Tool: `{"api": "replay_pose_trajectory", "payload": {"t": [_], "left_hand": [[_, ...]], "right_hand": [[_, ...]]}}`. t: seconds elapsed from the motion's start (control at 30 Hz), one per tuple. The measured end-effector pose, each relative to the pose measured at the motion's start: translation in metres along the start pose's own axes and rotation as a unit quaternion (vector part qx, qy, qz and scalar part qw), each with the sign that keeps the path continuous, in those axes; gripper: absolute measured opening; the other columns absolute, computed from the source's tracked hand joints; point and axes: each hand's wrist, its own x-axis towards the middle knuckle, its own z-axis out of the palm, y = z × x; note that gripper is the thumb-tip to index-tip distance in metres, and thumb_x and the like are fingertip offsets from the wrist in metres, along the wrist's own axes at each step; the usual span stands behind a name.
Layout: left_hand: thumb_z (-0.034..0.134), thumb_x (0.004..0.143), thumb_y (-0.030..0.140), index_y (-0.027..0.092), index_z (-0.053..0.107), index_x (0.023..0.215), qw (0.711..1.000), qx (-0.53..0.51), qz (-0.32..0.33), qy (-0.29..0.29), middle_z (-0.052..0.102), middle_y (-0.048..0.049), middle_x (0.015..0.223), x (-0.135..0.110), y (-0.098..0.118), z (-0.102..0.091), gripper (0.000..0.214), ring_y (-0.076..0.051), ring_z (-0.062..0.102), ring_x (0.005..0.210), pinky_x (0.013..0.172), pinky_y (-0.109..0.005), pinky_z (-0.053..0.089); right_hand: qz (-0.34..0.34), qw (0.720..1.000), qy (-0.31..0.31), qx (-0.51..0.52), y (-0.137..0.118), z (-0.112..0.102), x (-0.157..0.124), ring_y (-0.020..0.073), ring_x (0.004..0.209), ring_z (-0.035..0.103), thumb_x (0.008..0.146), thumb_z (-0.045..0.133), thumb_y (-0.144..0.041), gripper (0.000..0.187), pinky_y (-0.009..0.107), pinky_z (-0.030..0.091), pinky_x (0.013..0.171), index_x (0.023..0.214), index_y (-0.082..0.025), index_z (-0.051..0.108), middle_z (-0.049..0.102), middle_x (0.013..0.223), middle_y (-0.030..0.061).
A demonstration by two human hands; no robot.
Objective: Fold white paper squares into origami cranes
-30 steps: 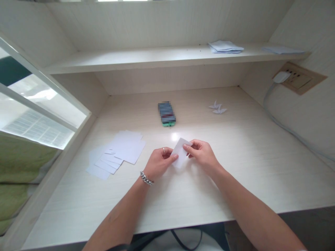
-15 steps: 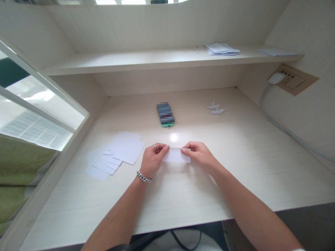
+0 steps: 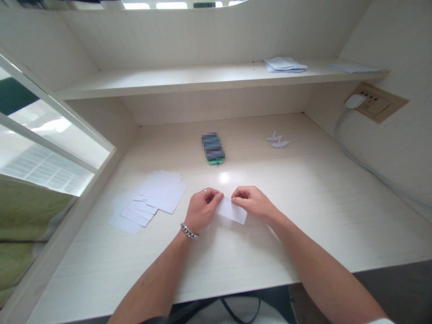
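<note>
A small white sheet of paper [image 3: 232, 211] is held between my two hands above the middle of the desk, tilted with its right end lower. My left hand [image 3: 204, 208], with a ring and a chain bracelet, pinches its upper left corner. At the upper edge, the thumb and fingers of my right hand [image 3: 251, 200] are closed on the paper too. To the left lie loose white paper sheets [image 3: 165, 191], fanned out in different sizes. Beyond my hands rests a phone-like object [image 3: 213, 148], its surface blurred out and its lower edge green.
Small folded white paper figures [image 3: 278, 141] sit at the back right of the desk. A shelf [image 3: 168, 81] crosses above, bearing a paper stack [image 3: 285, 64]. On the right wall, a plug [image 3: 355, 101] sits in a socket panel, its grey cable [image 3: 371, 171] running down. A window frame [image 3: 84, 148] stands at left.
The paper has turned clockwise from nearly level, its right end now lower. My left hand has shifted slightly right, and my right hand has slid a little left along the upper edge.
</note>
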Motion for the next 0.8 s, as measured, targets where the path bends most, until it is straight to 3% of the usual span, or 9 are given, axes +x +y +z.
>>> {"api": "replay_pose_trajectory", "payload": {"t": [0.23,0.33,0.43,0.57,0.7,0.8], "left_hand": [[0.069,0.075,0.04,0.014,0.069,0.076,0.996,-0.057,-0.02,0.063,0.069,-0.0033,0.069,0.007,-0.008,-0.018,0.026,-0.013,0.059,0.06,0.053,-0.022,0.044],[0.07,0.074,0.041,0.014,0.07,0.077,0.995,-0.065,-0.024,0.074,0.07,-0.0038,0.071,0.007,-0.009,-0.018,0.027,-0.014,0.06,0.062,0.055,-0.022,0.045],[0.07,0.074,0.043,0.014,0.07,0.076,0.995,-0.068,-0.035,0.068,0.07,-0.004,0.07,0.006,-0.005,-0.015,0.029,-0.014,0.06,0.061,0.054,-0.023,0.045],[0.068,0.075,0.041,0.015,0.07,0.074,0.998,-0.041,-0.037,0.009,0.07,-0.0038,0.068,0.003,0.002,-0.016,0.026,-0.015,0.06,0.059,0.054,-0.024,0.045],[0.064,0.076,0.032,0.017,0.072,0.073,0.996,0.022,0.007,-0.086,0.072,-0.0036,0.07,0.001,0.005,-0.014,0.016,-0.016,0.063,0.063,0.057,-0.025,0.046],[0.061,0.076,0.027,0.019,0.072,0.072,0.992,0.044,0.032,-0.116,0.072,-0.0028,0.071,0.001,0.005,-0.014,0.014,-0.016,0.063,0.065,0.059,-0.025,0.046]], "right_hand": [[0.027,0.997,-0.002,0.076,0.009,-0.025,-0.003,0.0143,0.064,0.055,0.071,0.058,-0.017,0.009,0.026,0.04,0.062,0.067,-0.016,0.066,0.062,0.064,0.0014],[0.027,0.994,0.04,0.102,0.008,-0.024,-0.002,0.0136,0.064,0.054,0.075,0.062,-0.026,0.012,0.026,0.04,0.062,0.072,-0.015,0.067,0.064,0.069,0.0023],[0.017,0.991,0.026,0.13,0.004,-0.014,-0.001,0.0135,0.066,0.054,0.079,0.063,-0.036,0.021,0.026,0.041,0.061,0.082,-0.016,0.067,0.064,0.076,0.0019],[0.024,0.989,0.053,0.137,0.002,-0.006,0.0,0.0119,0.059,0.048,0.078,0.063,-0.037,0.021,0.025,0.035,0.055,0.073,-0.017,0.063,0.056,0.065,-0.0014],[0.013,0.994,0.009,0.104,0.002,-0.004,-0.001,0.013,0.061,0.05,0.078,0.063,-0.035,0.019,0.026,0.036,0.058,0.073,-0.017,0.066,0.058,0.066,-0.0002],[0.012,0.994,-0.006,0.11,0.0,-0.004,-0.001,0.014,0.065,0.051,0.077,0.063,-0.034,0.019,0.026,0.036,0.06,0.071,-0.016,0.066,0.06,0.068,0.0007]]}}
